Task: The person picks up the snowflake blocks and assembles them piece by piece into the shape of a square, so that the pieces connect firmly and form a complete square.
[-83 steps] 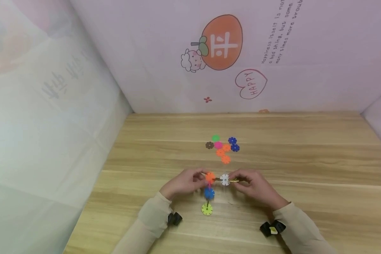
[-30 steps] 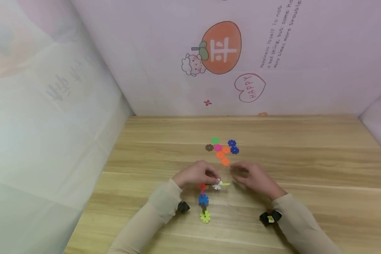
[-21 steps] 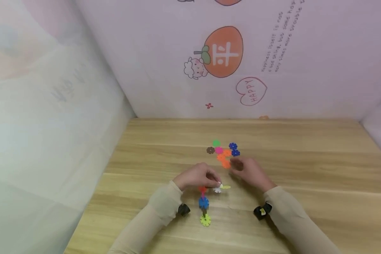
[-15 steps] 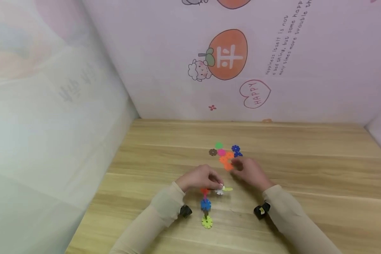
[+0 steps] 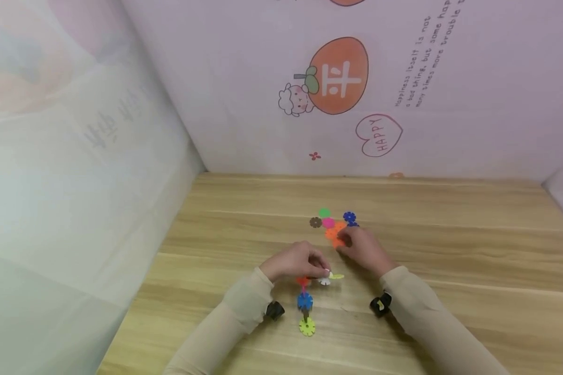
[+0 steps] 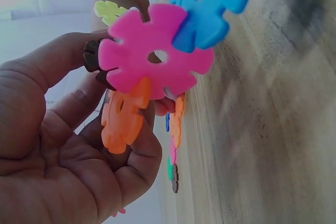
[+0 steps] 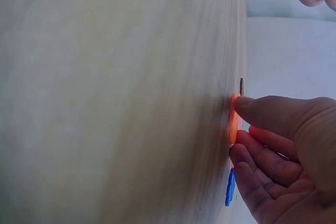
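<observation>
My left hand [image 5: 297,260] pinches a linked chain of notched plastic discs by its white disc [image 5: 325,281]. A yellow-green disc [image 5: 338,276] sticks out to the right of the white one. Towards me the chain runs on through a blue disc [image 5: 305,300] to a lime disc [image 5: 307,326]. In the left wrist view, a pink disc [image 6: 131,51] and an orange disc [image 6: 121,121] of the chain are near the palm. My right hand [image 5: 366,249] has thumb and fingertips at opposite edges of a loose orange disc [image 7: 233,124] low on the table, partly hidden by the fingers.
Beside the right fingertips lie other loose discs: green [image 5: 325,213], brown [image 5: 315,222], pink [image 5: 328,223], dark blue [image 5: 349,216] and more orange. The wooden table [image 5: 450,234] meets a printed cloth wall [image 5: 244,130] behind and a pale cloth [image 5: 98,208] on the left.
The right hand has left the chain and moved away from me to the loose orange discs. My left hand has shifted right, from the chain's orange disc to its white one.
</observation>
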`<state>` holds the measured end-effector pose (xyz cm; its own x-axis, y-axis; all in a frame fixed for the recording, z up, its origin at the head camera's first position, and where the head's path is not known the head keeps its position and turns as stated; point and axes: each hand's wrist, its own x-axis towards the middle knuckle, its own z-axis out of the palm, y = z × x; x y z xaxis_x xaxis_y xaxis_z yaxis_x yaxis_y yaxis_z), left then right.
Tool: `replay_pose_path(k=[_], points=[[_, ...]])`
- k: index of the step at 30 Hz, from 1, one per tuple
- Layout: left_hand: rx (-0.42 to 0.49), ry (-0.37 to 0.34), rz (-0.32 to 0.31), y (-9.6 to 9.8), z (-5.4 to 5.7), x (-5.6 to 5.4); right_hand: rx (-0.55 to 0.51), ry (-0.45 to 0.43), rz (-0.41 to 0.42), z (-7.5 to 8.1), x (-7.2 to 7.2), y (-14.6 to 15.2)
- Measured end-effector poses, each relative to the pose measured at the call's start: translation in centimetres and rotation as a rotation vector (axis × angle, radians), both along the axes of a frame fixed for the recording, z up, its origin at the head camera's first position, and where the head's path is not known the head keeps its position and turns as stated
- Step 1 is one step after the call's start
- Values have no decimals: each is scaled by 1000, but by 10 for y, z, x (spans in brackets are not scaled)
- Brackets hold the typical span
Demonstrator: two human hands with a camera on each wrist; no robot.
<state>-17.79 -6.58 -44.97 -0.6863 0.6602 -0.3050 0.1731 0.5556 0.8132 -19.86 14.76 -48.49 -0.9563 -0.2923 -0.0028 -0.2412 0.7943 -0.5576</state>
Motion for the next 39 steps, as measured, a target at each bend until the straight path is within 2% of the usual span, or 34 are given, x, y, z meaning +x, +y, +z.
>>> replay_pose_path(k=[9,14,21,28,39], points=[[1,-2,-15,1,1,0,-48,-19,8,-2,6,6],[-22,5,-21,1,2,1,-105,-71,3,-4,15,15],[-21,-1,-27,2,3,0,-155,-61,41,-6,26,27],[-34,15,-41,3,4,-1,-198,-104,33,-4,35,34],[-44,30,-48,5,4,0,-361,-305,-50,2,57,45]])
